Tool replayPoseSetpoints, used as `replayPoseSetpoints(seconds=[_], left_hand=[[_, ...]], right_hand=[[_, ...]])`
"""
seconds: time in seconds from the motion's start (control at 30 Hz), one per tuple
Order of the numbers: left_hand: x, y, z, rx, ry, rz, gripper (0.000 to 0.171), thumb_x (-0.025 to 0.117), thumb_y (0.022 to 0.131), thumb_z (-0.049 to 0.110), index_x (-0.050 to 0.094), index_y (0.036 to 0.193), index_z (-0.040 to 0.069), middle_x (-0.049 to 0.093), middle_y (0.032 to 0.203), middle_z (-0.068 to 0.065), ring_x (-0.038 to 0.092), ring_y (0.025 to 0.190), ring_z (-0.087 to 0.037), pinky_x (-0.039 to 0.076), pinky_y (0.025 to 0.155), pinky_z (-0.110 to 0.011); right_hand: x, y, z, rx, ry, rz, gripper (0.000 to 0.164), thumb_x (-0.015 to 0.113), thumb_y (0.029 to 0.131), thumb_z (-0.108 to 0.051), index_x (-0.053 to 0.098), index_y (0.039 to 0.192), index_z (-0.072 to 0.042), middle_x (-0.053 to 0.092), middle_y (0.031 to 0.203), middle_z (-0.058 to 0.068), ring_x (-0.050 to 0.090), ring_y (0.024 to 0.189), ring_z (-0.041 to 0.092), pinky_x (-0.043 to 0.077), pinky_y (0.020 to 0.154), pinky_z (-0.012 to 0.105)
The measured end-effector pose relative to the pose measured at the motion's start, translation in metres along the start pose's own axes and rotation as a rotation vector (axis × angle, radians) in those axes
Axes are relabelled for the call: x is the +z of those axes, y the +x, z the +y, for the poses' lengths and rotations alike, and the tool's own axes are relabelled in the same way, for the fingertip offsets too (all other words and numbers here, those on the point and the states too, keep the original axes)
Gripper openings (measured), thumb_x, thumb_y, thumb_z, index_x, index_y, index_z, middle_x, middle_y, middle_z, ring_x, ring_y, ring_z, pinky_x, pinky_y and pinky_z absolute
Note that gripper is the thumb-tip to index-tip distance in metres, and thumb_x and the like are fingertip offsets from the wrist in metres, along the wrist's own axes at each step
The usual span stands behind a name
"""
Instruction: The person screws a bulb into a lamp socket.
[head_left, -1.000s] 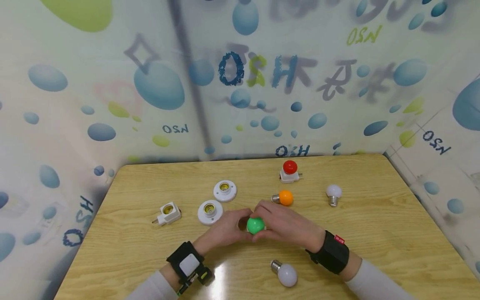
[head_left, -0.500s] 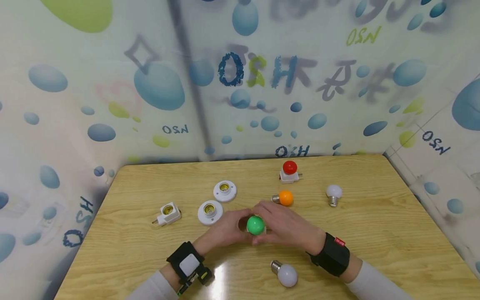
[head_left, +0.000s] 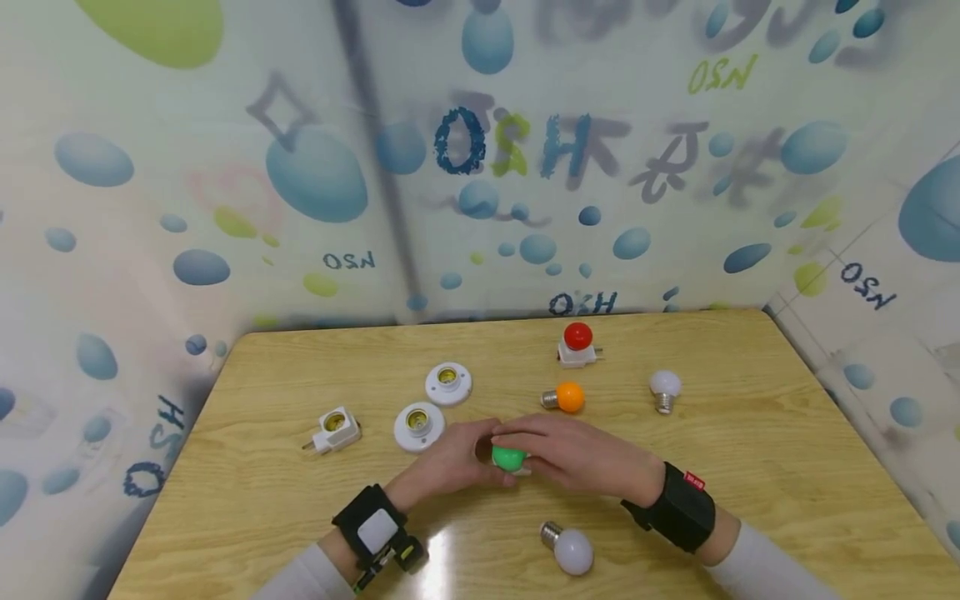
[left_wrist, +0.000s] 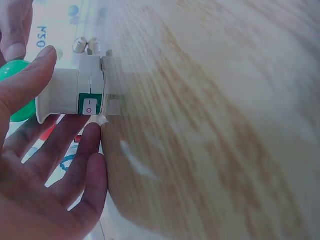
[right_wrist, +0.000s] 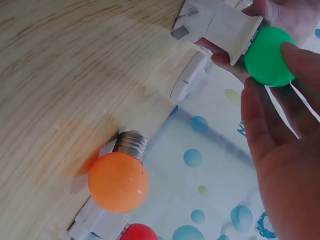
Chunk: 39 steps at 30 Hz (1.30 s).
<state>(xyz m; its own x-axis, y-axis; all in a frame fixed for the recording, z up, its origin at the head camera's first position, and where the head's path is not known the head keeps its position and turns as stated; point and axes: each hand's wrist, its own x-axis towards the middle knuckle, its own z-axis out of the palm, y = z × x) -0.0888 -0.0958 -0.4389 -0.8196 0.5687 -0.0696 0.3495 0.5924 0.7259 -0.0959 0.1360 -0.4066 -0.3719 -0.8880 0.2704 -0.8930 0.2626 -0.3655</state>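
Observation:
A green light bulb (head_left: 508,459) sits upright in a white plug-in lamp socket (left_wrist: 65,92) that has a small rocker switch (left_wrist: 89,105) on its side. My left hand (head_left: 453,458) holds the socket, thumb across the bulb's edge and fingers curled behind the body. From the other side my right hand (head_left: 588,454) pinches the green bulb, its fingers over the top and the thumb around the side in the right wrist view. The socket's base is close to the table in the left wrist view; from the head, the hands hide most of it.
Two round white lamp holders (head_left: 447,382) and an unfilled plug-in socket (head_left: 335,429) lie left. An orange bulb (head_left: 570,397), a white bulb (head_left: 665,384) and a red bulb (head_left: 578,336) in a socket stand behind. Another white bulb (head_left: 573,552) lies in front on the wooden table (head_left: 750,467).
My right hand has turned, its fingers now lying across the top of the green bulb, and its wrist has shifted slightly right. The left hand keeps its place at the socket.

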Motion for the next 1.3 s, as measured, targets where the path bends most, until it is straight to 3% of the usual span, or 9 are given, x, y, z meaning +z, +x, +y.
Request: replayPoseSetpoints(seconds=[0.2,0.47,0.9,1.0,1.13,1.2,1.3], left_hand=[[0.002,-0.001,0.001,0.002,-0.02,-0.001,0.05,0.08,0.072,0.041,0.062,0.116,0.024,0.063,0.104,0.015,0.056,0.093,-0.005,0.046,0.084,-0.028],[-0.002,0.002,0.003,0.013,0.002,0.0,0.049,0.08,0.073,0.042,0.061,0.114,0.023,0.062,0.098,0.015,0.056,0.088,-0.011,0.046,0.078,-0.027],[0.0,-0.001,0.002,0.049,0.003,0.036,0.041,0.082,0.071,0.034,0.062,0.104,0.021,0.061,0.09,0.012,0.057,0.082,-0.013,0.046,0.071,-0.024],[0.001,-0.001,0.003,0.033,-0.002,0.026,0.041,0.081,0.072,0.034,0.062,0.106,0.022,0.061,0.091,0.011,0.057,0.083,-0.012,0.046,0.072,-0.025],[0.0,-0.001,0.004,0.005,-0.01,0.0,0.052,0.08,0.073,0.04,0.063,0.12,0.023,0.065,0.107,0.01,0.057,0.096,-0.008,0.047,0.084,-0.028],[0.0,-0.002,0.004,-0.001,-0.013,-0.009,0.058,0.079,0.074,0.041,0.061,0.126,0.023,0.064,0.114,0.01,0.056,0.103,-0.006,0.045,0.09,-0.029],[-0.002,-0.002,0.005,-0.008,-0.012,-0.017,0.056,0.08,0.074,0.041,0.061,0.123,0.022,0.064,0.11,0.012,0.057,0.099,-0.005,0.046,0.089,-0.028]], right_hand=[[0.004,0.001,0.001,0.01,0.022,0.028,0.042,0.066,0.09,-0.014,0.057,0.131,-0.014,0.053,0.133,-0.003,0.049,0.119,0.01,0.041,0.1,0.028],[0.008,0.006,0.005,-0.004,-0.036,0.091,0.038,0.066,0.089,-0.028,0.058,0.123,-0.011,0.053,0.122,-0.002,0.048,0.107,0.008,0.043,0.094,0.023],[0.014,0.007,0.0,0.051,-0.047,0.114,0.039,0.067,0.087,-0.031,0.059,0.118,-0.009,0.052,0.114,-0.002,0.047,0.101,0.007,0.044,0.088,0.02],[0.014,0.006,-0.001,0.061,-0.037,0.107,0.042,0.066,0.088,-0.034,0.058,0.121,-0.01,0.052,0.116,-0.003,0.048,0.102,0.008,0.045,0.089,0.021],[0.011,0.004,-0.001,0.096,-0.022,0.055,0.052,0.064,0.089,-0.04,0.055,0.134,-0.014,0.052,0.128,-0.003,0.049,0.111,0.01,0.045,0.094,0.027],[0.008,0.003,-0.001,0.084,-0.019,0.033,0.053,0.063,0.091,-0.037,0.053,0.138,-0.014,0.051,0.135,-0.003,0.049,0.117,0.012,0.044,0.097,0.031],[0.005,0.002,-0.001,0.032,-0.025,0.017,0.045,0.064,0.093,-0.024,0.056,0.136,-0.013,0.05,0.139,-0.001,0.048,0.123,0.014,0.042,0.1,0.034]])
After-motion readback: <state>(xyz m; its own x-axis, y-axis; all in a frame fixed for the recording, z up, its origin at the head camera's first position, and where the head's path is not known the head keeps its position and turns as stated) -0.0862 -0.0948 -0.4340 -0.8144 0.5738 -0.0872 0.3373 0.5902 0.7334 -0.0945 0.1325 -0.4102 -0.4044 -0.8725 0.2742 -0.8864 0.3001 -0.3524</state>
